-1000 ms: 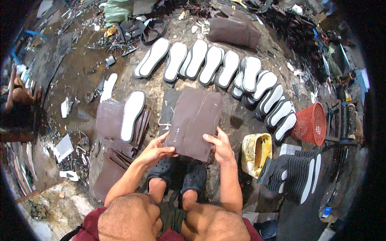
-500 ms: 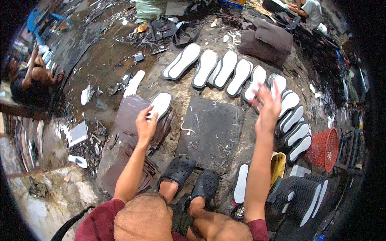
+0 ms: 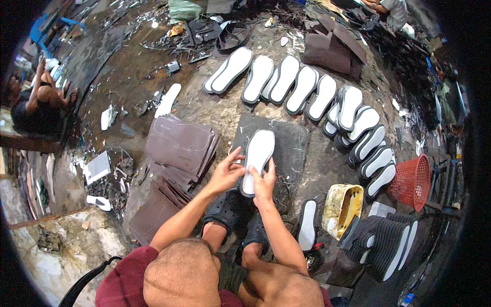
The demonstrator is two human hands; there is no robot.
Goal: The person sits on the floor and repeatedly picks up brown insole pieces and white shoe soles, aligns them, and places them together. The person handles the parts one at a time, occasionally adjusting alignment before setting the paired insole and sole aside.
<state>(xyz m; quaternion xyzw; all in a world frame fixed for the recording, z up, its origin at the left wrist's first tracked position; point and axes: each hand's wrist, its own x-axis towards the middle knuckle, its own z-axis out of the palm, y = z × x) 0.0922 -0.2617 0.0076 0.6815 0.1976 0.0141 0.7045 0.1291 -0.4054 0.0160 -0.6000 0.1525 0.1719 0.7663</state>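
A shoe sole (image 3: 260, 149) with a white top and dark rim is held above the dark square mat (image 3: 292, 137) in front of my feet. My right hand (image 3: 263, 184) grips its near right side, thumb lying across the white face. Beside the sole's left edge is my left hand (image 3: 228, 171), fingers apart and slightly bent, its fingertips at or very near the rim. To the left of that hand lies a stack of brown sheets (image 3: 179, 146) with sole outlines marked on them. An arc of similar white-topped soles (image 3: 302, 89) lies beyond the mat.
Right of my knees stand a yellow tub (image 3: 332, 207), a single sole (image 3: 307, 225) and a stack of striped dark soles (image 3: 386, 250). A red basket (image 3: 409, 181) is farther right. Folded brown material (image 3: 332, 51) lies beyond the arc. Another person (image 3: 38, 100) sits at far left.
The sole has come from over the brown sheets at left to above the mat. My right hand has moved from the arc to grip it; the left hand's fingers have loosened.
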